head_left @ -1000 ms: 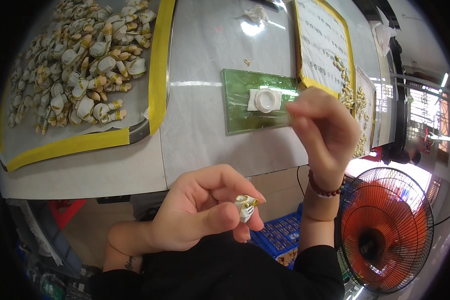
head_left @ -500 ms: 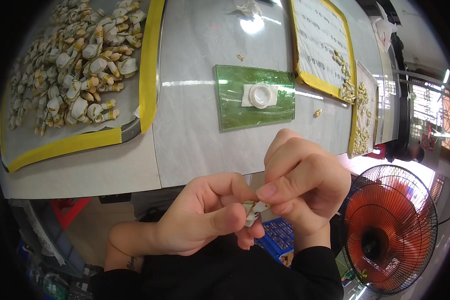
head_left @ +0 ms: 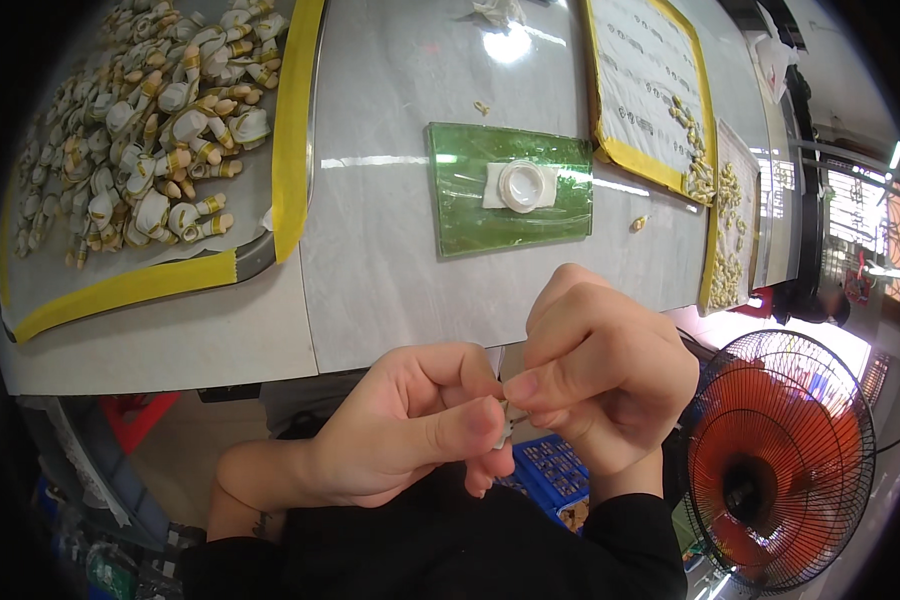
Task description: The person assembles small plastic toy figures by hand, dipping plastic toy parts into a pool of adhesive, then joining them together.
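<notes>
- A small pale part (head_left: 503, 428) is pinched between the two hands, just below the near edge of the bench (head_left: 390, 280), held close over the lap rather than rested on the surface.
- Left hand (head_left: 410, 425): thumb and forefinger are closed on the part from the left, seemingly to steady it.
- Right hand (head_left: 600, 375): fingers are curled and closed on the same part from the right; the fingertips of both hands meet on it.
- The part is mostly hidden by the fingers; only a whitish sliver with a greyish edge is seen, shape cannot be told.
- A yellow-edged tray (head_left: 285, 130) at the left of the bench is heaped with white-and-tan pieces (head_left: 140, 130), placed within reach, probably as stock.
- A green mat (head_left: 470, 215) is laid at bench centre, with a white round cap (head_left: 522, 185) on a white square in its middle.
- A yellow-framed sheet (head_left: 650, 70) at the right carries a few small tan pieces (head_left: 695, 150).
- An orange fan (head_left: 780, 460) is stood at lower right; a blue crate (head_left: 555, 470) is seen under the hands.
</notes>
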{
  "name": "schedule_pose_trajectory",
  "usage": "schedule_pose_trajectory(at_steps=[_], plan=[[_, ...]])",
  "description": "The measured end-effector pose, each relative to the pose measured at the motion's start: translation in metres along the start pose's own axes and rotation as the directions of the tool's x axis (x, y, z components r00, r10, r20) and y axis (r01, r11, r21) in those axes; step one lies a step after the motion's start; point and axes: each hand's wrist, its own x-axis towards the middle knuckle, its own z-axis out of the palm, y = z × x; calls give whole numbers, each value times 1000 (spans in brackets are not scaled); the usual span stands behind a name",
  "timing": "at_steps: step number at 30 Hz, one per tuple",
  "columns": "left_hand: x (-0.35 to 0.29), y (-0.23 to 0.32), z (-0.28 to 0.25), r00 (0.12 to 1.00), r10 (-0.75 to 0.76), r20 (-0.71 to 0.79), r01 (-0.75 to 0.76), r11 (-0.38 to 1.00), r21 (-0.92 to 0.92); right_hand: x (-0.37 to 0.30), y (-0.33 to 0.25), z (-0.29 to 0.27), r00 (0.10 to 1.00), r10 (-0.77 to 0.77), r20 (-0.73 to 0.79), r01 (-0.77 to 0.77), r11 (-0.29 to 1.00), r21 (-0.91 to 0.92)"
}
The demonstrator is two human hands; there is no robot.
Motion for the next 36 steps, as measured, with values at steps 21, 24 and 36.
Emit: schedule_pose_trajectory(at_steps=[21, 24, 36], plan=[[-2, 2, 9, 998, -45, 54, 47, 998, -40, -9, 2, -6, 996, -85, -28, 84, 995, -48], [1, 5, 16, 998, -68, -6, 69, 996, 56, -20, 5, -26, 917, -67, -393, 26, 994, -108], [3, 5, 10, 989, -48, 140, 73, 980, -183, -46, 33, -87, 844, 16, -536, -325, 811, -487]])
